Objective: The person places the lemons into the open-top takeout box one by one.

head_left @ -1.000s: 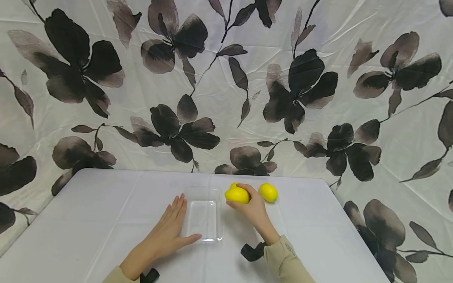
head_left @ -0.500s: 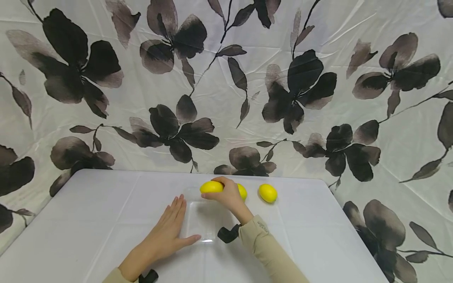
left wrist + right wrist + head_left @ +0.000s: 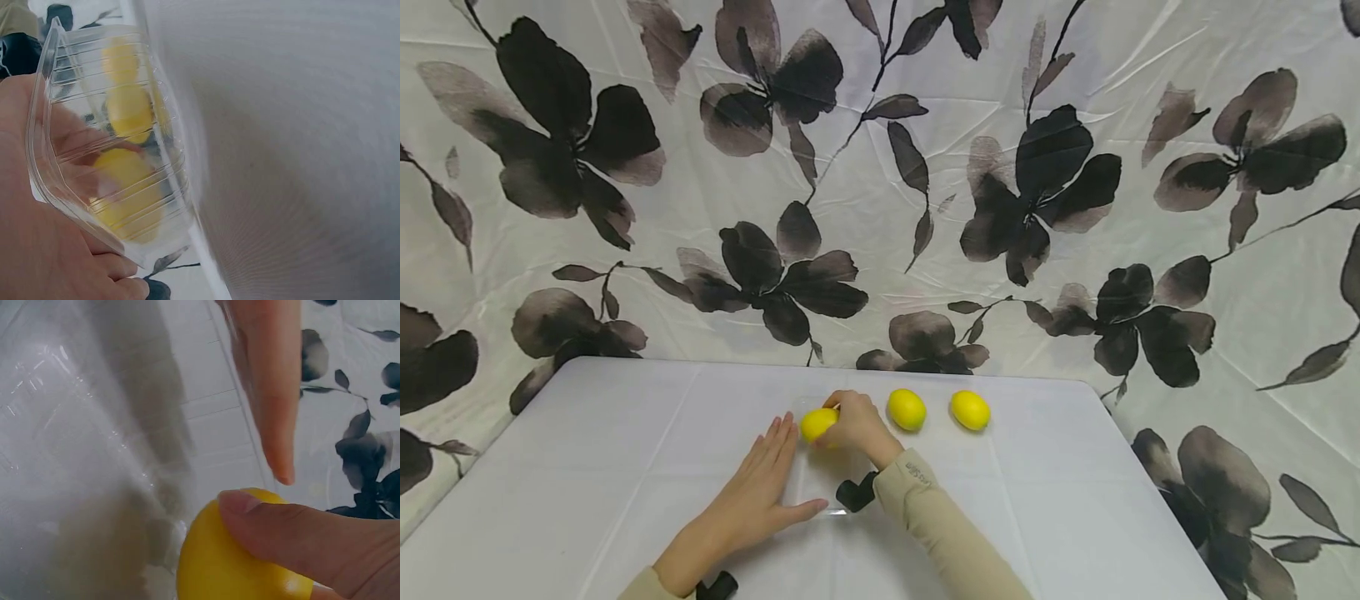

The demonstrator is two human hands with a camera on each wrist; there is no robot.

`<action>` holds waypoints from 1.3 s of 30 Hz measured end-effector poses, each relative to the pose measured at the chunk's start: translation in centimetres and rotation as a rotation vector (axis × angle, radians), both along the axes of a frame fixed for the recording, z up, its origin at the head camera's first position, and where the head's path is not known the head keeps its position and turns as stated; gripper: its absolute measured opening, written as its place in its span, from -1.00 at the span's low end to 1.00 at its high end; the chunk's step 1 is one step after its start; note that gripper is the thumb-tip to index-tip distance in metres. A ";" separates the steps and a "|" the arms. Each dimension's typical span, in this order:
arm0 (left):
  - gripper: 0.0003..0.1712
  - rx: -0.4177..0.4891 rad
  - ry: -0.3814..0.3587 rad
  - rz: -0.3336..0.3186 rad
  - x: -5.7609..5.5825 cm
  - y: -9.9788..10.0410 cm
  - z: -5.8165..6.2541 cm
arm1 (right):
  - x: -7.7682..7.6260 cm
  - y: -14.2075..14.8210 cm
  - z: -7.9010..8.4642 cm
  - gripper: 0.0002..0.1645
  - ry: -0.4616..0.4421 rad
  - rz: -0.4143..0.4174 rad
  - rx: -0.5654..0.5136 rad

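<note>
Gripping yellow lemon (image 3: 817, 425) with right hand (image 3: 859, 427), thumb on near side, fingers over far side. Located at the far end of the clear plastic tray (image 3: 816, 477), at or inside the walls; can't tell whether touching the tray floor. Holding nothing with left hand (image 3: 748, 492): fingers straight, thumb spread wide, laid along the tray's left side. Looks like bracing; can't confirm firm contact.

Also on the white table (image 3: 587, 467), right of the tray: middle lemon (image 3: 907, 409) and end lemon (image 3: 970, 410), lying apart, touched by neither hand.

Handling, judging by looks only. Gripped lemon: probably light, firm, a bit slippery from smooth, shiny skin, not fragile. Can't tell real from imitation. Likely to roll if let go on a flat floor. Best taken across the widest part, thumb opposing fingers; avoid pinching tapered ends, apt to pop out.

Tray: probably very light, thin, springy, ribbed along the side. Likely to skid if bumped, flex if squeezed, maybe crack at the rim. Best steadied with a flat hand against the wall, pressing gently.
</note>
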State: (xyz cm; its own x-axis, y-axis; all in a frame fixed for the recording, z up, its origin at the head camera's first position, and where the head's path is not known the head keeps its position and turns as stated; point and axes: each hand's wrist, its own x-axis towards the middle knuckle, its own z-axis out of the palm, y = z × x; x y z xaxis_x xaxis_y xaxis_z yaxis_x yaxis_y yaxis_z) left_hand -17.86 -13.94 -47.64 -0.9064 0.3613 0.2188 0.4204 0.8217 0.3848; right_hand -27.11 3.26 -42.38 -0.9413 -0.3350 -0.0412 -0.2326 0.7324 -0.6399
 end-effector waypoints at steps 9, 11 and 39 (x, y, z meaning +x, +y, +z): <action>0.35 0.012 -0.014 -0.006 -0.1 0.1 0.2 | 0.3 -0.1 -0.5 -0.36 0.037 0.044 0.062; 0.35 0.011 -0.013 -0.005 -0.1 0.1 0.2 | 0.4 -0.1 -0.4 -0.35 0.037 0.039 0.064; 0.35 0.004 -0.007 0.002 -0.3 0.0 0.1 | -0.1 1.3 -0.4 -0.41 0.072 -0.018 -0.018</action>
